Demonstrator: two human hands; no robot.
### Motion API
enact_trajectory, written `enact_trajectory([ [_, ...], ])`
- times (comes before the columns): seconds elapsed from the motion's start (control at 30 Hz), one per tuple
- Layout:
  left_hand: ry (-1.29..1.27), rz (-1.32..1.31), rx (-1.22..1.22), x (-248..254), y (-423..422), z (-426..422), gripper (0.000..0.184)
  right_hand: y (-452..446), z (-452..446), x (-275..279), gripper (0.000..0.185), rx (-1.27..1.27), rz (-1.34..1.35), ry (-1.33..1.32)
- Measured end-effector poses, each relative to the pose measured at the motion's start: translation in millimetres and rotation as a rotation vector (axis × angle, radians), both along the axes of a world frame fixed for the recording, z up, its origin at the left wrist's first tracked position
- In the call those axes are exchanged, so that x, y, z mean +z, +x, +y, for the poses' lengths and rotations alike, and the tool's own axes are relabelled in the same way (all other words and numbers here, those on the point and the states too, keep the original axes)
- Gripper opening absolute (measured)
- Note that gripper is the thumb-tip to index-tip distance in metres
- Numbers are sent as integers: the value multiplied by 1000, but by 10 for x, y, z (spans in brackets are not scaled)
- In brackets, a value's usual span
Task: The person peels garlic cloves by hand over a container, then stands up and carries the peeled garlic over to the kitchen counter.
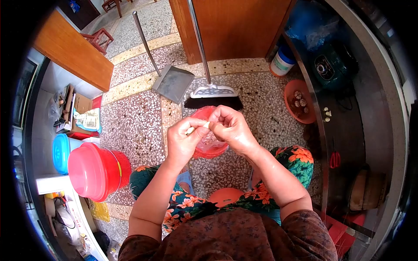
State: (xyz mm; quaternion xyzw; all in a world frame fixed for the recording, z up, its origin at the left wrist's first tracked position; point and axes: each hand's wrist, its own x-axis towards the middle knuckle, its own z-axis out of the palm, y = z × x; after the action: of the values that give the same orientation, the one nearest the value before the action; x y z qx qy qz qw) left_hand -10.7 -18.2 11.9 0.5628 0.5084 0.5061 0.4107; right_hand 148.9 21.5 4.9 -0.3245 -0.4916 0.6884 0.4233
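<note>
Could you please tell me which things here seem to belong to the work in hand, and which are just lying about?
Likely part of the work:
pale clove between the left hand and right hand
red bin beneath them
garlic bulbs in the orange bowl
pale pieces on the dark shelf

Apparently just lying about:
broom
dustpan
lidded red bucket
red-handled scissors

My left hand [185,135] and right hand [233,130] pinch close together. My left forearm [157,191] angles toward one o'clock, right forearm [278,176] toward eleven.
</note>
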Motion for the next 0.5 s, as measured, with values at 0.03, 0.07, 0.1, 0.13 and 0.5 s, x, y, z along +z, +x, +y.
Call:
enact_trajectory([
  [0.03,-17,-50,-2,-41,-10,6,10,8,1,10,4,10,3,-36],
  [0.07,-34,-101,-5,-69,-15,11,11,7,0,15,4,10,3,-36],
  [0.1,-34,-101,-6,-82,-13,14,11,3,-2,20,4,10,22,-49],
  [0.13,-47,-146,-10,-91,-11,17,11,2,-3,26,4,10,40,-62],
  [0.5,-88,-264,-38,-98,1,24,11,2,-12,27,6,23,43,-43],
])
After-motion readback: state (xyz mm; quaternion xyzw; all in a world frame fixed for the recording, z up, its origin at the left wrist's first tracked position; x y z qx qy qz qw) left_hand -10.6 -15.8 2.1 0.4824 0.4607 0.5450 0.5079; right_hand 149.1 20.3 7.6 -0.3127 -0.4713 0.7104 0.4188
